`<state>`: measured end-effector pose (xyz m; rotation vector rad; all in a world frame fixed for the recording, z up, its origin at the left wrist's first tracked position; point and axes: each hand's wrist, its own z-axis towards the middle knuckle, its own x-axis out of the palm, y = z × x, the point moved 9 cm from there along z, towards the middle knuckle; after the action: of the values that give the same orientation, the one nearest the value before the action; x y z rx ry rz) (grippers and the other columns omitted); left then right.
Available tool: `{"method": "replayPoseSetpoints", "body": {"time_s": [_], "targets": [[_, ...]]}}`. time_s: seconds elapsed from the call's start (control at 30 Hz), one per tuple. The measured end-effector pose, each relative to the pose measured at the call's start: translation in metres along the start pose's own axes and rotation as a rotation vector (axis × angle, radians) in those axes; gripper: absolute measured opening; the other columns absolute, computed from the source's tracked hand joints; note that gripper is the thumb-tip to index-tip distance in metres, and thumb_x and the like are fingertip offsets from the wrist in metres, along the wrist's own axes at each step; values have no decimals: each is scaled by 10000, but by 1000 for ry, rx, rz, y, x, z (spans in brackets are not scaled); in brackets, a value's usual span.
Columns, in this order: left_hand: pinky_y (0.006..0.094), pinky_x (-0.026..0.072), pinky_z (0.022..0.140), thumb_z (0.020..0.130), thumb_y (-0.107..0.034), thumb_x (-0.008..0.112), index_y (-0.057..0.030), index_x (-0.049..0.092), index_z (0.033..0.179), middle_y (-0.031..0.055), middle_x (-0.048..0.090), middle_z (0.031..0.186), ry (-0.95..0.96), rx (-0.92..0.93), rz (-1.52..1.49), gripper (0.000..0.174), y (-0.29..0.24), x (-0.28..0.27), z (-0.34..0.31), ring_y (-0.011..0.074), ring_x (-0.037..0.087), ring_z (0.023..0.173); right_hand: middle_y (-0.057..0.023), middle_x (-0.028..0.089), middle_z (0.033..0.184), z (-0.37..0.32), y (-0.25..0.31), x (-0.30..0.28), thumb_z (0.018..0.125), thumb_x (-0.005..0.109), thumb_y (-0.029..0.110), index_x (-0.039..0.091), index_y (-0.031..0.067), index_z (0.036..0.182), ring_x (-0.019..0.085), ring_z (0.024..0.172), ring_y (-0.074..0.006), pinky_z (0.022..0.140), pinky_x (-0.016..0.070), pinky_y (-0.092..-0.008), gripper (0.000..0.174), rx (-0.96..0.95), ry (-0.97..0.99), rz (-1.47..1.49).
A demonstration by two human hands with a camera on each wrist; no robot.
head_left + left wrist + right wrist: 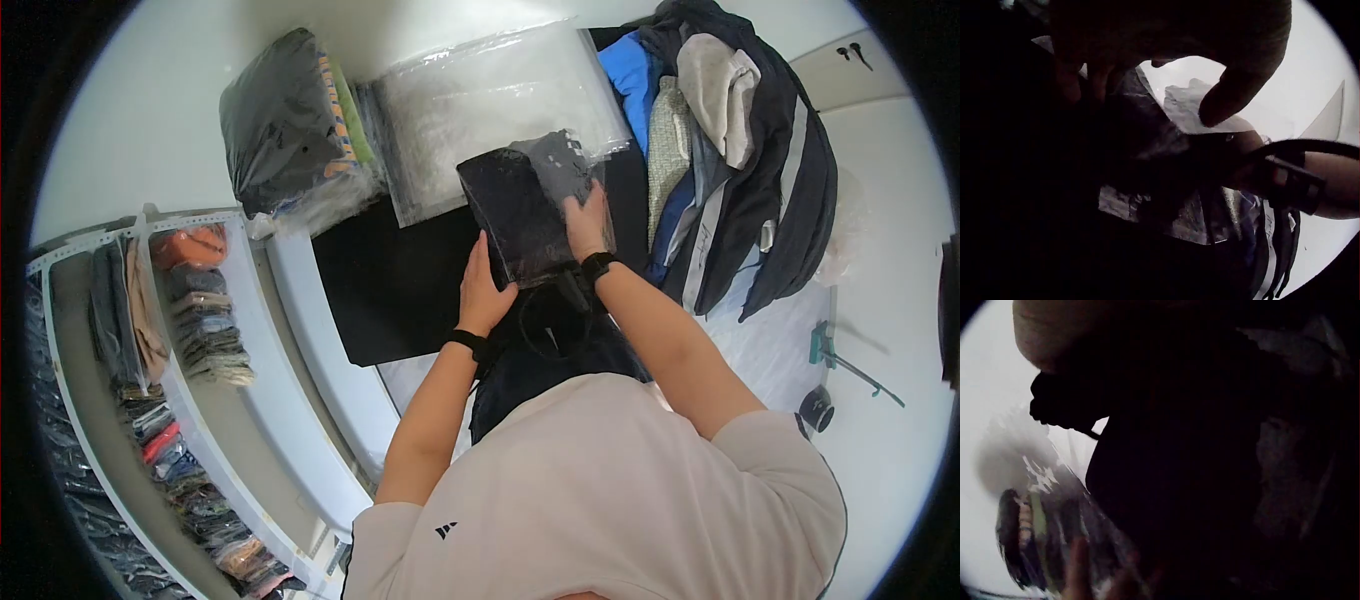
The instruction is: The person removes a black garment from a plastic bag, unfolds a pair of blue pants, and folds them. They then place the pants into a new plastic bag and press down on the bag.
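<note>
A dark folded garment (510,205) in a clear plastic bag is held up over the black table mat. At its lower left edge my left hand (487,292) grips it, the fingers along the side and the thumb near the bottom corner. My right hand (588,225) holds the right side, where the loose clear plastic (560,165) bunches up. Both wrist views are very dark; the left one shows the left hand (1166,37) with its thumb curved down over the shiny plastic (1166,134). Most of the garment is in shadow there.
Behind lies a stack of clear plastic bags (500,90). A bagged pile of dark clothing (280,125) stands at the back left. Loose clothes (735,170) heap at the right on the black mat (390,290). Shelves (270,400) with folded bagged garments run along the left.
</note>
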<state>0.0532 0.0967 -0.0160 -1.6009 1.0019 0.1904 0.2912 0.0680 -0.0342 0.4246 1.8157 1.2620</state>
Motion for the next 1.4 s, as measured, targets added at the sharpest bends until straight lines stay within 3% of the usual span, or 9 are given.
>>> {"method": "replayPoseSetpoints", "body": {"time_s": [0.1, 0.33, 0.43, 0.53, 0.7, 1.0, 1.23, 1.33, 1.4], "targets": [[381, 228, 1073, 641, -56, 566, -20, 188, 1406, 227, 300, 1388, -58, 271, -178, 855, -10, -19, 18, 361, 307, 1281, -280, 375, 1305, -2, 18, 9, 712, 611, 112, 471, -33, 1158, 350, 1229, -401, 1017, 316, -407, 489, -273, 64, -244], [336, 357, 964, 851, -254, 570, 53, 245, 1361, 218, 382, 1337, -169, -163, -643, 679, 44, -51, 144, 290, 426, 1189, -242, 393, 1294, 2, 19, 19, 634, 678, 43, 516, 17, 1034, 358, 1216, -397, 999, 341, -407, 432, -289, 333, -405], [313, 376, 664, 880, -303, 530, 4, 549, 995, 104, 592, 908, -228, -223, -521, 329, 63, -48, 197, 179, 512, 766, -241, 466, 1210, 11, 25, 11, 634, 644, -41, 455, 38, 1183, 433, 1154, -377, 966, 373, -391, 586, -70, 343, -155], [325, 414, 619, 873, -278, 541, 26, 530, 1002, 107, 604, 873, -20, -326, -504, 331, 68, -27, 229, 192, 548, 714, -249, 479, 1156, 15, 14, 19, 667, 578, -79, 297, 87, 1361, 475, 1080, -390, 910, 403, -413, 766, -176, 359, -297], [314, 486, 598, 885, -126, 511, 31, 514, 936, 120, 617, 860, -93, -272, -772, 165, 32, -25, 238, 198, 595, 699, -208, 451, 961, -8, 49, 18, 709, 532, -76, 304, 143, 1382, 493, 902, -392, 794, 428, -433, 743, -334, 525, -486], [302, 446, 517, 868, -75, 486, 5, 470, 886, 111, 594, 720, -304, -133, -835, 84, 35, -97, 292, 194, 546, 583, -181, 421, 950, -29, 50, -20, 646, 582, -94, 325, 158, 1372, 491, 893, -360, 781, 439, -399, 811, -464, 930, -410], [335, 472, 766, 873, -224, 527, 28, 504, 1001, 125, 583, 925, -431, -147, -987, 284, 71, -112, 309, 213, 578, 845, -173, 420, 919, -1, -24, -99, 644, 567, -62, 398, 147, 1340, 473, 905, -343, 814, 391, -371, 747, -279, 720, -325], [407, 408, 928, 838, -193, 589, 50, 394, 1208, 219, 535, 1084, -432, -224, -561, 484, 57, -112, 286, 310, 520, 1038, -183, 449, 1073, -8, -48, -112, 586, 611, -28, 371, 136, 1351, 466, 1037, -363, 900, 386, -371, 819, -139, 759, -491], [425, 328, 979, 797, -210, 627, 57, 382, 1257, 234, 507, 1121, -814, 13, 61, 586, 30, -132, 255, 363, 449, 1106, -209, 367, 1306, -10, -34, -115, 577, 674, 17, 345, 164, 1362, 393, 1183, -403, 980, 364, -397, 864, -307, 578, -508]]}}
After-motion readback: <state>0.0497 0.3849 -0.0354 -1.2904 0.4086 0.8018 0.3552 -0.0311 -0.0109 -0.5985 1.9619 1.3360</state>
